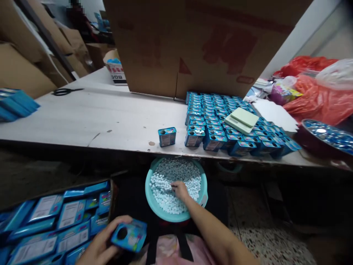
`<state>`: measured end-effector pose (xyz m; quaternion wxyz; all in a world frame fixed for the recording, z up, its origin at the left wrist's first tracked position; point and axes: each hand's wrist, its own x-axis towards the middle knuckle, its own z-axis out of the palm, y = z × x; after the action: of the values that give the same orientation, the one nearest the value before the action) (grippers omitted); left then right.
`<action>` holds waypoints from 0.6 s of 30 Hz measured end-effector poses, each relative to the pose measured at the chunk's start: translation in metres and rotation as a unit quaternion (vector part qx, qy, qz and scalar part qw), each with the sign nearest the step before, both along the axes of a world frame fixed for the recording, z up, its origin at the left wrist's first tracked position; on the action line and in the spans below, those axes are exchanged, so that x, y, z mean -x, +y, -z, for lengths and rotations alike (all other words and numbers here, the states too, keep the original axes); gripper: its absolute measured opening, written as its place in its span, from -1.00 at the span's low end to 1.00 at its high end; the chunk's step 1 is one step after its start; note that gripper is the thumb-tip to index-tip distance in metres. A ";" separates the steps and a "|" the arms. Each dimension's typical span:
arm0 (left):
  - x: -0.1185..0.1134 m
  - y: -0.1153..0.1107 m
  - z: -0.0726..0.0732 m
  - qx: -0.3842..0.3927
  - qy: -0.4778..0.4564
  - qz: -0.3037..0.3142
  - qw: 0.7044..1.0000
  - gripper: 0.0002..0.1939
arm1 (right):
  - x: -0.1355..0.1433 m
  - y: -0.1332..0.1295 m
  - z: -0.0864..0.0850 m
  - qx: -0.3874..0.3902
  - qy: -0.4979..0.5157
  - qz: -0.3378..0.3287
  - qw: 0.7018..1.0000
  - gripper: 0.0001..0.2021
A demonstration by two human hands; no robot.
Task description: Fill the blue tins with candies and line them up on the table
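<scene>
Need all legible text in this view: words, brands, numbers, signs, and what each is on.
None legible with certainty.
Blue box in the left hand: lettering blurred.
Blue packs at lower left: lettering and white label panels, too blurred.
Rows of blue tins on the table: print too small.
Large cardboard: red print, blurred.
Small carton: red characters, dark symbols, blurred.
Scale: no readable digits.

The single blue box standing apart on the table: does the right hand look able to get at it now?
Probably yes. The right hand, in the basin of white pellets, would likely need to rise over the table's edge, but nothing visible stands in front of the blue box.
</scene>
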<state>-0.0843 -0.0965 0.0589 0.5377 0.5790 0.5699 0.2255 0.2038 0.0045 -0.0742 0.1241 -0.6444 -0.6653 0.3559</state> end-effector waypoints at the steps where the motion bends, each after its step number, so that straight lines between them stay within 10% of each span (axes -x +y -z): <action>1: -0.006 0.005 -0.003 -0.010 0.007 -0.005 1.000 -0.55 | -0.006 0.000 -0.003 0.001 0.022 0.001 1.000 -0.68; 8: -0.064 0.067 0.003 -0.184 0.100 -0.062 0.976 -0.55 | -0.075 0.000 -0.058 -0.030 0.149 0.039 0.988 -0.72; 18: -0.132 0.104 0.046 -0.284 0.114 0.008 0.952 -0.59 | -0.097 0.001 -0.167 -0.082 -0.066 -0.121 0.987 -0.71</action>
<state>0.0473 0.0071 0.0124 0.2845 0.7339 0.5354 0.3063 0.3008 0.0058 0.0931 0.0880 -0.5694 -0.7718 0.2691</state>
